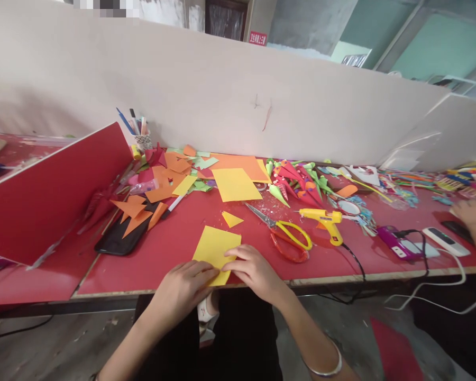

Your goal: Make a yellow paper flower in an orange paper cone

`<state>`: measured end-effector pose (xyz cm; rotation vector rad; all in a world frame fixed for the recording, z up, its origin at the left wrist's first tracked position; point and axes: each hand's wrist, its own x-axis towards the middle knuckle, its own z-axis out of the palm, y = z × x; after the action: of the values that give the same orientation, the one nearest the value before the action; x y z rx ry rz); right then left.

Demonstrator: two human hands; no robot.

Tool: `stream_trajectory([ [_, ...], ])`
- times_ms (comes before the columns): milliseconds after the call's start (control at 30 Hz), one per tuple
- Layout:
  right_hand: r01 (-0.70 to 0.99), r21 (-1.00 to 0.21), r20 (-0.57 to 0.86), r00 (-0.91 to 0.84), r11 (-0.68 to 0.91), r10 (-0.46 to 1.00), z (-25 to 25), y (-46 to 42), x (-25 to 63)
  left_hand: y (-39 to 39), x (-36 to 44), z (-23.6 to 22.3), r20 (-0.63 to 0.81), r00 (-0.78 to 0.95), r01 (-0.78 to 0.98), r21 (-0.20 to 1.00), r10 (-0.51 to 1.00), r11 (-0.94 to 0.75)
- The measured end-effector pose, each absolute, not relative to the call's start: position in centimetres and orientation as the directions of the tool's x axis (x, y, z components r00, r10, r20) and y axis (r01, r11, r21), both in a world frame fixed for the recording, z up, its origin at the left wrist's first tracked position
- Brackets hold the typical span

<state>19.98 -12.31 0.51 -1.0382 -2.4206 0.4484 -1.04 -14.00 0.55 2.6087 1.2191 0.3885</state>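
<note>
A yellow paper sheet [214,244] lies at the table's front edge, between my two hands. The fingers of my left hand [184,286] are closed on its near left side, with the thumb hidden. My right hand [256,272] grips the near right side with bent fingers, close to the left fingertips. Just beyond the sheet is a small yellow paper triangle [232,219]. Scissors [280,231] with yellow and red handles lie open to the right, apart from my hands. Further right rests a yellow hot glue gun [324,222].
Orange paper scraps [137,210] cover part of a black phone [117,241] on the left. Behind are a larger yellow sheet [236,185] and a pile of red and green paper cones [297,182]. A purple power strip [396,243] and another person's hand [474,217] are at right.
</note>
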Motion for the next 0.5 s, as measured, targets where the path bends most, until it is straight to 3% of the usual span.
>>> stream_trajectory([
  [133, 0.626, -0.460, 0.221, -0.607, 0.631, 0.763, 0.3, -12.3, 21.9, -12.7, -1.1, 0.5, 0.090, 0.688, 0.626, 0.430, 0.721, -0.651],
  [500, 0.669, -0.411, 0.170, -0.611, 0.619, 0.773, 0.0, -9.7, 21.5, -8.8, -2.8, -0.8, -0.003, 0.700, 0.676, 0.328, 0.714, -0.660],
])
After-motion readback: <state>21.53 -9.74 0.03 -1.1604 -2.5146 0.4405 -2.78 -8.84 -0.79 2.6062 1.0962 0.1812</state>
